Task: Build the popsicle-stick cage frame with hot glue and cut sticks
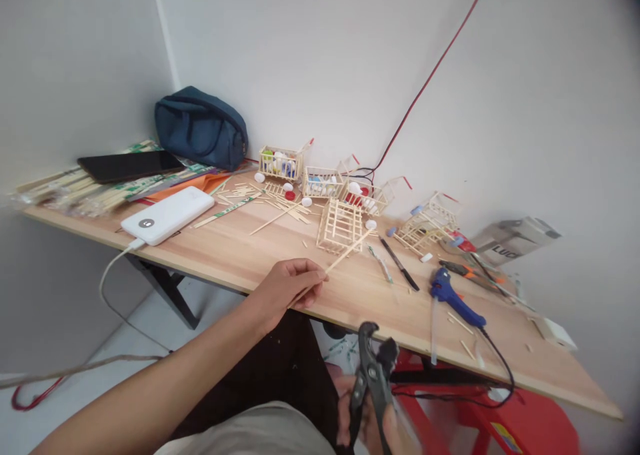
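Though slim, one wooden stick [349, 252] diagonal in long axis, tip forward-right.

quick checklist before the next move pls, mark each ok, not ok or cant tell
1. Stick gripped by the left hand: ok, pinched in the fingers.
2. Cutter held by the right hand: ok.
3. Cutter jaws open: ok, the tips stand apart.
4. Stick between the jaws: not ok, the two are apart.
5. Glue gun on the table: ok.
6. Glue gun cool: cannot tell.
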The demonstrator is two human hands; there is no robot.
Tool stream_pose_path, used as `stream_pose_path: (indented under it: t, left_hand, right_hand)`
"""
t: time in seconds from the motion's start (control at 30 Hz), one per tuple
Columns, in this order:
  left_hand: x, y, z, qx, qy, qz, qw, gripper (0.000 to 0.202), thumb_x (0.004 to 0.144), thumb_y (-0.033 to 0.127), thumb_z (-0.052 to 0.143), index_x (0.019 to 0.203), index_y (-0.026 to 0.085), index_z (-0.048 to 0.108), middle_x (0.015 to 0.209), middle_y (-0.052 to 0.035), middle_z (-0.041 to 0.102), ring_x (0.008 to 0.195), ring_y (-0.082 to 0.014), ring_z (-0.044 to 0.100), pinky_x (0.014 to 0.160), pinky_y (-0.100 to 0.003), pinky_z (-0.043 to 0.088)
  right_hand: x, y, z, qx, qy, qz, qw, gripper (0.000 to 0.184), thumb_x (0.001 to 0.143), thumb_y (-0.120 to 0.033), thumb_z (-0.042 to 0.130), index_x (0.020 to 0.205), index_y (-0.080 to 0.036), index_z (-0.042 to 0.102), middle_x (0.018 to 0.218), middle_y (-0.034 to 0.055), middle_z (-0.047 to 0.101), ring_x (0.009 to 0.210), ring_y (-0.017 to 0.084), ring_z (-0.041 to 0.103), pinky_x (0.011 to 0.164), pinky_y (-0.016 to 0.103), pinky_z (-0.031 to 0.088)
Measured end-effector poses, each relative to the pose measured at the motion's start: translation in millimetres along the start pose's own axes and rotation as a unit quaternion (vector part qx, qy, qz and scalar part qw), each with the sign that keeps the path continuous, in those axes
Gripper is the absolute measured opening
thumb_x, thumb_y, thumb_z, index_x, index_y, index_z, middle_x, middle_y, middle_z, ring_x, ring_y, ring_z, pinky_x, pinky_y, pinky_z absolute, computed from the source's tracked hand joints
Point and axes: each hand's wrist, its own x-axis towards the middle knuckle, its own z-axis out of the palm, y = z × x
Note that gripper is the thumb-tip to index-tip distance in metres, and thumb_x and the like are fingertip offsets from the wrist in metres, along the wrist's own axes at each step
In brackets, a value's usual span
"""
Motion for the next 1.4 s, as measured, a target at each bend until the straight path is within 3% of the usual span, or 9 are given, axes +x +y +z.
stream_pose_path:
  t: [0.07,0.2,0.37,0.53,0.77,1.23,1.4]
  left_hand:
    - [-2,3,4.8,0.028,0.003,0.021,0.999,0.018,0.076,0.028,0.068,0.072,0.013,0.060,0.057,0.0038,0.054,0.041,-0.0023,0.037,0.041,-0.019,0.018]
    - [-6,10,17.2,0.095,0.027,0.060,0.993,0.018,0.075,0.028,0.068,0.069,0.013,0.061,0.057,0.0042,0.054,0.045,-0.0024,0.035,0.045,-0.018,0.022]
    - [-8,17,25.2,0.164,0.057,0.100,0.980,0.021,0.075,0.026,0.066,0.061,0.013,0.058,0.054,0.0035,0.054,0.053,-0.0059,0.045,0.054,-0.019,0.033]
    - [-5,16,27.2,0.186,0.056,0.115,0.974,0.018,0.076,0.026,0.065,0.064,0.015,0.057,0.055,0.0037,0.055,0.052,-0.0073,0.048,0.052,-0.020,0.035]
    - [0,11,33.2,0.215,0.037,0.152,0.964,0.015,0.076,0.025,0.065,0.069,0.016,0.056,0.061,0.0026,0.057,0.057,-0.0097,0.055,0.055,-0.021,0.041]
    - [-1,14,31.0,0.293,0.015,0.173,0.940,0.007,0.073,0.011,0.056,0.069,0.016,0.060,0.066,0.0015,0.060,0.063,-0.0106,0.052,0.059,-0.022,0.038]
    - [1,16,31.0,0.306,0.017,0.169,0.937,0.009,0.073,0.010,0.055,0.068,0.016,0.061,0.066,0.0012,0.060,0.064,-0.0113,0.053,0.061,-0.022,0.038]
  right_hand:
    - [3,-25,-3,-0.089,0.041,-0.021,0.995,0.085,0.070,-0.088,0.039,0.116,-0.020,0.064,0.079,0.0097,0.065,0.068,0.025,0.063,0.067,0.040,0.053]
    - [10,-79,2,-0.287,0.089,-0.060,0.952,0.074,0.085,-0.073,0.036,0.127,-0.017,0.059,0.090,0.0107,0.066,0.086,0.026,0.062,0.083,0.042,0.050]
    - [19,-115,11,-0.349,0.098,-0.106,0.926,0.066,0.090,-0.066,0.035,0.127,-0.016,0.058,0.106,0.0130,0.067,0.104,0.028,0.060,0.098,0.044,0.042]
    - [24,-118,9,-0.338,0.109,-0.098,0.930,0.068,0.088,-0.069,0.035,0.121,-0.015,0.062,0.114,0.0160,0.066,0.113,0.030,0.058,0.099,0.043,0.042]
    - [28,-119,7,-0.322,0.098,-0.112,0.935,0.066,0.090,-0.067,0.034,0.120,-0.014,0.061,0.088,0.0105,0.068,0.085,0.023,0.063,0.073,0.032,0.050]
    - [34,-114,4,-0.309,0.108,-0.121,0.937,0.064,0.091,-0.066,0.035,0.109,-0.013,0.064,0.073,0.0044,0.061,0.064,0.016,0.055,0.057,0.025,0.044]
    - [34,-114,5,-0.321,0.104,-0.126,0.933,0.056,0.092,-0.065,0.034,0.088,-0.015,0.061,0.063,-0.0009,0.051,0.057,0.013,0.047,0.055,0.025,0.039]
